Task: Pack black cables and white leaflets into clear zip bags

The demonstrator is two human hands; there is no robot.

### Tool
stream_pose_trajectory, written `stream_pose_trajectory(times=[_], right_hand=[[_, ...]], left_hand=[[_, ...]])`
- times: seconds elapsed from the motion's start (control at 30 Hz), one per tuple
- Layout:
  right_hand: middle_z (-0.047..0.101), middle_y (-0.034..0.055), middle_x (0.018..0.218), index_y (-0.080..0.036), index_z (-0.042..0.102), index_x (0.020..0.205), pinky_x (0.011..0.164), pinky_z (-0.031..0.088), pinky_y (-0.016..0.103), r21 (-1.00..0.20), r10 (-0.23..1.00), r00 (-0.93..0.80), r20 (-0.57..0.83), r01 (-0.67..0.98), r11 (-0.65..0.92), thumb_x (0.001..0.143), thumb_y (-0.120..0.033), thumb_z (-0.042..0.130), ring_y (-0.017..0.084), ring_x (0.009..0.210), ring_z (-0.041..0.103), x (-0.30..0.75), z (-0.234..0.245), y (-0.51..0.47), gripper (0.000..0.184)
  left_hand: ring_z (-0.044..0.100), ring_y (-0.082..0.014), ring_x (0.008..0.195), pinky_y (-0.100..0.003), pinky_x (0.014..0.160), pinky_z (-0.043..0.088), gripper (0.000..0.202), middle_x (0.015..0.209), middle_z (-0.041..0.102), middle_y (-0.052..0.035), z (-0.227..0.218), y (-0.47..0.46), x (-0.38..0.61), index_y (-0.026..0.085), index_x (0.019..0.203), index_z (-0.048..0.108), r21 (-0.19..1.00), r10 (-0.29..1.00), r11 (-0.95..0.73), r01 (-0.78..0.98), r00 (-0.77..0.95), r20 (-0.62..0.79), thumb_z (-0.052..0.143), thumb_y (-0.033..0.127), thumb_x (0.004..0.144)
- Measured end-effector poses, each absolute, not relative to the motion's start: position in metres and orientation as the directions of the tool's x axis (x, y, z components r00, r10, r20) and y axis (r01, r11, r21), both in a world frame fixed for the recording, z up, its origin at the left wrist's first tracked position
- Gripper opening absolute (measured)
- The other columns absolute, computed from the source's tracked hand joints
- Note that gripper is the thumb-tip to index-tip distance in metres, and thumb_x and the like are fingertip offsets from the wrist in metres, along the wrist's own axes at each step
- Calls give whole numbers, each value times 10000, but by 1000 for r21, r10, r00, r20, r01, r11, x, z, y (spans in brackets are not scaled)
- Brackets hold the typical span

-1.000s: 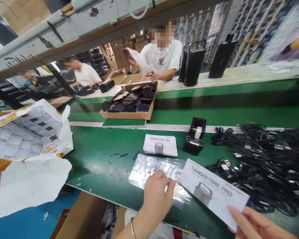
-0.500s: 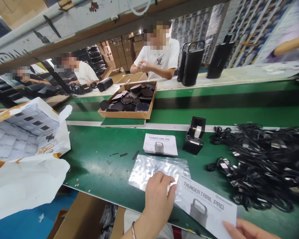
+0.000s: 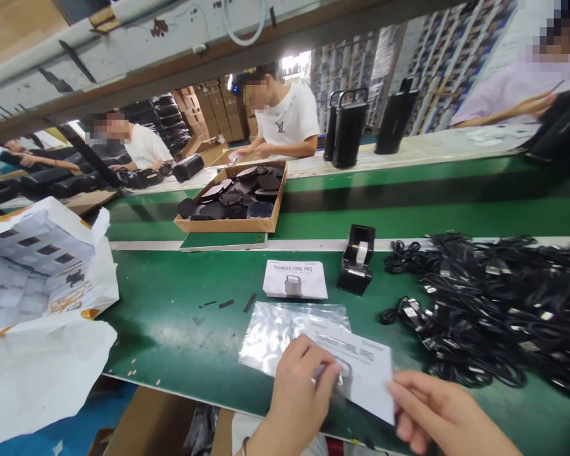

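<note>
My left hand (image 3: pixel 298 386) pinches the near edge of a clear plastic bag (image 3: pixel 285 329) lying flat on the green table (image 3: pixel 180 323). My right hand (image 3: pixel 441 421) holds the right corner of a white "Thunder Trail Pro" booklet (image 3: pixel 365 373), whose left part lies inside or over the bag's mouth; I cannot tell which. A small stack of the same booklets (image 3: pixel 294 278) lies just beyond the bag.
A black tape dispenser (image 3: pixel 356 259) stands behind the bag. A big heap of black cables (image 3: pixel 494 304) fills the right. A cardboard tray of black discs (image 3: pixel 230 202) sits on the belt. White paper and a printed box (image 3: pixel 38 278) lie left. Several people work across the belt.
My right hand has carried the booklet left and down until it overlaps the plastic bag. My left hand stayed at the bag's edge. The view shifted slightly.
</note>
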State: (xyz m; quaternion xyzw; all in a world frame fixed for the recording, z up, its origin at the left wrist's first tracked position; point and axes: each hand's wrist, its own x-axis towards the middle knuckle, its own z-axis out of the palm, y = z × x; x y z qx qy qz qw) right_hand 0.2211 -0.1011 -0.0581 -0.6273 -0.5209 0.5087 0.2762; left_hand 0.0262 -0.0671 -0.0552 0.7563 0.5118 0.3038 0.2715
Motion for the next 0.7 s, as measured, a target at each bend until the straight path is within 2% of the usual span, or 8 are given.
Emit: stream_pose_trajectory(times=[0.07,0.13,0.23,0.33,0.47,0.53,0.6,0.7], right_hand=[[649,-1,536,-178,624,719,345,389,202,-753,984,-124,-129,658,-16,906,-306,342,111,341,524,197,-51,-87,362],[656,-13,578,-186,624,691,403,413,195,-678,986,-160,-43,729,88,869,-202,400,116,427,566,177,-45,-73,287],[663,-5,676,-215,651,711,542,453,223,-574,982,-183,44,800,175,803,-82,444,154,617,620,174,-36,-55,262],[656,77,843,-211,676,905,575,449,298,-413,976,-166,143,886,211,745,13,425,239,763,608,201,-25,-38,373],[621,105,719,-186,626,633,577,443,349,-303,956,-200,216,917,261,620,98,440,273,719,580,242,-18,-21,340],[635,86,710,-204,605,623,593,473,345,-306,940,-232,249,902,304,693,38,475,255,717,596,249,-18,-20,283],[674,71,803,-209,637,795,640,510,336,-409,937,-168,307,866,289,816,-119,496,227,741,627,244,-21,-27,168],[699,41,780,-205,624,924,627,546,301,-871,973,175,150,489,46,806,-380,590,191,667,665,224,-31,-44,213]], left_hand=[[564,-164,745,-261,667,448,117,793,572,-28,-51,-66,28,185,785,615,791,939,-310,528,298,169,550,100,835],[557,-155,737,-250,663,445,135,790,562,-25,-49,-64,28,183,775,605,827,939,-296,478,305,159,526,102,849],[548,-156,725,-256,661,439,148,782,557,-24,-52,-59,26,180,774,587,818,940,-288,498,309,144,494,119,872],[548,-177,748,-288,683,435,137,793,566,-33,-58,-56,22,180,787,581,730,934,-316,606,336,126,490,123,872],[548,-218,817,-343,734,433,118,835,580,-55,-63,-55,22,174,788,588,617,917,-364,697,384,108,513,102,843],[553,-215,814,-337,730,434,118,831,582,-53,-62,-54,22,175,792,587,624,922,-352,697,374,102,513,94,836],[559,-207,798,-320,713,433,122,810,582,-47,-60,-53,23,177,786,580,650,931,-326,686,353,94,508,91,833],[560,-194,771,-294,680,426,130,790,581,-39,-56,-51,22,179,780,567,705,946,-271,655,318,69,485,96,839]])
